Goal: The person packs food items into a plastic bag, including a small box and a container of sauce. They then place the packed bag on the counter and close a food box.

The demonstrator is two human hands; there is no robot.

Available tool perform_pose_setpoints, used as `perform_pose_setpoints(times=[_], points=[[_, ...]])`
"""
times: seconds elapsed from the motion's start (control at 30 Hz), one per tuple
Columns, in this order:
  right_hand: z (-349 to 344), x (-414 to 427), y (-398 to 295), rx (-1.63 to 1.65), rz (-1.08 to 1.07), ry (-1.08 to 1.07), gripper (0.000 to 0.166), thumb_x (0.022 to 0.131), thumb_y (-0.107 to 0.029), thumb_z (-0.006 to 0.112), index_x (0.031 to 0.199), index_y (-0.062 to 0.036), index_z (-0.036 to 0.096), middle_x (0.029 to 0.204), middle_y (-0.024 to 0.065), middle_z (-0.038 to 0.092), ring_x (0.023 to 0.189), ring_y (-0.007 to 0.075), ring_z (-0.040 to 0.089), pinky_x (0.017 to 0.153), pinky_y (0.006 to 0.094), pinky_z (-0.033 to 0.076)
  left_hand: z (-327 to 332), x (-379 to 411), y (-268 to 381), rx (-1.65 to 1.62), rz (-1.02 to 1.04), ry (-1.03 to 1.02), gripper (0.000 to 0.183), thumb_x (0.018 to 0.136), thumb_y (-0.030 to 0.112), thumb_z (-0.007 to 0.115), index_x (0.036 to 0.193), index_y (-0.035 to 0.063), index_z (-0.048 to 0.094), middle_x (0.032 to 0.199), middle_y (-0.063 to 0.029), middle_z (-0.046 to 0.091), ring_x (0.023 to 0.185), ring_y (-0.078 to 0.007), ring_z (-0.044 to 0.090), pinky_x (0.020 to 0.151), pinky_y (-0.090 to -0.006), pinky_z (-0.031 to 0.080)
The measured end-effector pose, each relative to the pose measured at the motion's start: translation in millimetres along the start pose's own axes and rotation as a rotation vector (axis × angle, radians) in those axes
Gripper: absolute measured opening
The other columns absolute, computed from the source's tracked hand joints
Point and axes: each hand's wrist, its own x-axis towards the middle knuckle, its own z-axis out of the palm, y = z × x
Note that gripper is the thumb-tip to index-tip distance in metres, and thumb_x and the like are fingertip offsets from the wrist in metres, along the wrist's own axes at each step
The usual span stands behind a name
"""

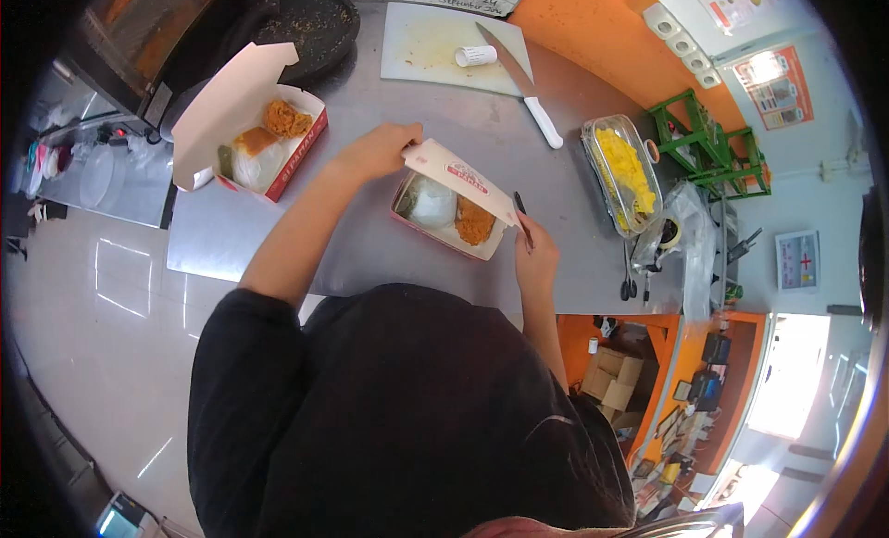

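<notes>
Right in front of me on the metal table is a cardboard meal box [444, 239] with its printed lid [464, 180] partly raised. Under the lid lie a wrapped white mound [432, 200], apparently rice, a piece of fried chicken [476, 222] and something green at the left end. My left hand [382, 151] grips the lid's far left corner. At the lid's right corner, my right hand [537, 253] holds a slim dark pen-like object [521, 208], its fingers touching the lid edge. A second meal box [300, 152] stands with its lid up at the left, holding similar food.
A white-handled knife [544, 121] rests partly on a white cutting board [424, 48], beside a paper roll [476, 56]. To the right are a clear tray with yellow food [625, 170], scissors [628, 288] and a green rack [694, 142]. A dark round pan [309, 38] sits at back left.
</notes>
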Motion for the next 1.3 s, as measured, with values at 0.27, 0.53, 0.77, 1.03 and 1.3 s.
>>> perform_pose_setpoints(times=[0.27, 0.53, 0.77, 1.03, 1.3], points=[[2, 4, 8, 0.188, 0.37, 0.196, 0.027, 0.088, -0.016, 0.049, 0.105, 0.003, 0.055, 0.091, 0.0113, 0.06, 0.081, 0.0145, 0.055, 0.074, 0.0261, 0.042, 27, 14, -19, -0.541, -0.525, 0.168, 0.036, 0.071, 0.023, 0.067, 0.091, -0.0048, 0.058, 0.078, -0.0147, 0.064, 0.07, -0.0192, 0.063, 0.063, -0.0305, 0.05], [9, 8, 26, 0.273, 0.378, 0.245, 0.029, 0.089, -0.02, 0.046, 0.105, 0.0022, 0.056, 0.089, 0.011, 0.061, 0.08, 0.015, 0.055, 0.074, 0.027, 0.042, -5, 40, -1, -0.496, -0.621, -0.218, 0.03, 0.069, 0.024, 0.065, 0.083, -0.0026, 0.062, 0.078, -0.012, 0.063, 0.065, -0.0177, 0.062, 0.059, -0.0281, 0.052], [9, 14, 21, 0.23, 0.372, 0.195, 0.029, 0.089, -0.02, 0.044, 0.104, 0.0011, 0.057, 0.091, 0.0149, 0.061, 0.083, 0.019, 0.058, 0.075, 0.0297, 0.042, -4, 52, -13, -0.579, -0.679, -0.261, 0.029, 0.072, 0.022, 0.066, 0.09, -0.0001, 0.059, 0.082, -0.0104, 0.062, 0.069, -0.0175, 0.062, 0.064, -0.028, 0.053], [1, 15, 11, 0.295, 0.398, 0.18, 0.028, 0.089, -0.02, 0.045, 0.102, 0.0022, 0.057, 0.091, 0.0159, 0.061, 0.084, 0.0212, 0.058, 0.077, 0.0298, 0.042, 7, 6, -18, -0.816, -0.619, -0.405, 0.039, 0.073, 0.023, 0.067, 0.104, 0.0045, 0.054, 0.095, -0.0068, 0.061, 0.08, -0.0145, 0.061, 0.073, -0.0274, 0.05], [4, 7, 24, 0.222, 0.202, 0.241, 0.025, 0.088, -0.017, 0.049, 0.1, 0.0041, 0.057, 0.095, 0.0137, 0.059, 0.089, 0.0214, 0.055, 0.077, 0.0299, 0.042, 31, -29, -4, -0.628, -0.241, 0.118, 0.042, 0.074, 0.015, 0.067, 0.11, 0.0005, 0.051, 0.099, -0.0074, 0.059, 0.09, -0.0173, 0.057, 0.081, -0.0274, 0.045]])
